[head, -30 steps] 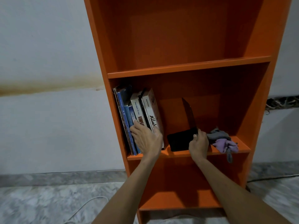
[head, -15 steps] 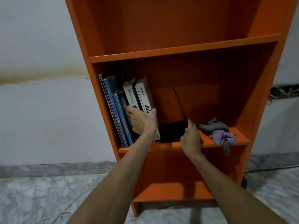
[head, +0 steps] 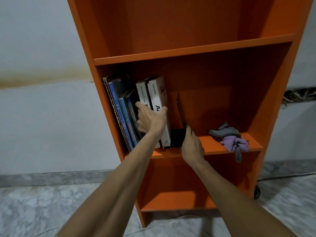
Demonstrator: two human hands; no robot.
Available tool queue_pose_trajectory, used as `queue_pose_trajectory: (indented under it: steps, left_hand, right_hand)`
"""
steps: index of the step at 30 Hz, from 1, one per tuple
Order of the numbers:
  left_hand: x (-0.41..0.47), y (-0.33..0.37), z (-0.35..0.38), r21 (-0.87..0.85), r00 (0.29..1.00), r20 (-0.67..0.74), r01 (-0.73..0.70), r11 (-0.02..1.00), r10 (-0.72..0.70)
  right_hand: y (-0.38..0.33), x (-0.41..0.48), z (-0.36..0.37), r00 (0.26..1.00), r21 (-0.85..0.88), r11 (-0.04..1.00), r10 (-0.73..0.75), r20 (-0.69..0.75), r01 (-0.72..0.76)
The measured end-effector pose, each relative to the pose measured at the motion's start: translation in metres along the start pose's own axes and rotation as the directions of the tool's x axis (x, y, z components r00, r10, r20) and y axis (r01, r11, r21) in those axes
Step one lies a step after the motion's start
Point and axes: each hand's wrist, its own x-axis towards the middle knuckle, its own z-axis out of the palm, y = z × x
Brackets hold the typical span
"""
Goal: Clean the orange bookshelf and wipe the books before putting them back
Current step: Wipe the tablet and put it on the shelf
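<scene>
The orange bookshelf [head: 188, 52] stands against a white wall. Several books [head: 123, 106] stand upright at the left of its middle shelf, blue ones on the left and white ones [head: 159, 93] on the right. My left hand [head: 151, 120] presses on the spines, thumb and fingers spread around the white books. A black L-shaped bookend [head: 177, 137] stands just right of the books, its thin upright plate edge-on. My right hand [head: 192, 147] grips the bookend at its bend. A grey and purple cloth [head: 230, 138] lies bunched at the shelf's right end.
The upper shelf and the bottom shelf [head: 179, 200] hold nothing. The floor [head: 34, 211] is grey marble. A black cable [head: 282, 177] runs along the floor at the right, and a white one lies under the shelf's foot. Tangled wires [head: 301, 96] hang at the wall's right.
My right hand has slid the bookend left until its base sits close against the white books. My left hand stays on the spines. The view has shifted slightly.
</scene>
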Motion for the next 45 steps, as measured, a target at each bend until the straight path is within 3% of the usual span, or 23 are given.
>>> queue_pose_trajectory:
  steps: [3, 11, 14, 17, 24, 34, 45]
  left_hand:
    - [-0.010, 0.001, 0.002, -0.023, 1.000, 0.016, -0.011, 1.000, 0.012]
    - [-0.022, -0.015, 0.005, -0.031, 0.988, 0.092, -0.118, 0.993, 0.120]
    - [-0.020, -0.035, -0.014, 0.068, 0.970, -0.093, -0.219, 0.973, 0.225]
    - [-0.013, -0.068, -0.037, 0.041, 0.947, -0.260, -0.182, 0.982, 0.186]
    - [-0.012, -0.097, -0.037, 0.024, 0.989, -0.031, -0.146, 0.989, 0.147]
    - [0.025, -0.069, -0.018, -0.113, 0.976, -0.081, 0.194, 0.974, -0.203]
    - [0.017, -0.071, -0.023, -0.169, 0.998, -0.062, 0.015, 0.985, -0.026]
  right_hand:
    - [-0.009, -0.005, 0.005, 0.988, -0.131, 0.991, -0.011, 0.152, 0.032]
    - [-0.007, -0.004, 0.004, 0.974, -0.147, 0.989, -0.001, 0.225, 0.035]
    - [-0.007, -0.005, 0.002, 0.968, -0.200, 0.978, 0.000, 0.250, 0.051]
    - [-0.010, -0.004, 0.003, 0.967, -0.221, 0.975, 0.022, 0.253, 0.036]
    - [-0.010, -0.004, 0.001, 0.959, -0.186, 0.982, 0.030, 0.282, 0.024]
    - [-0.012, -0.003, 0.000, 0.966, -0.193, 0.981, 0.030, 0.257, 0.021]
    - [-0.019, 0.003, -0.003, 0.922, -0.068, 0.998, 0.043, 0.384, -0.019]
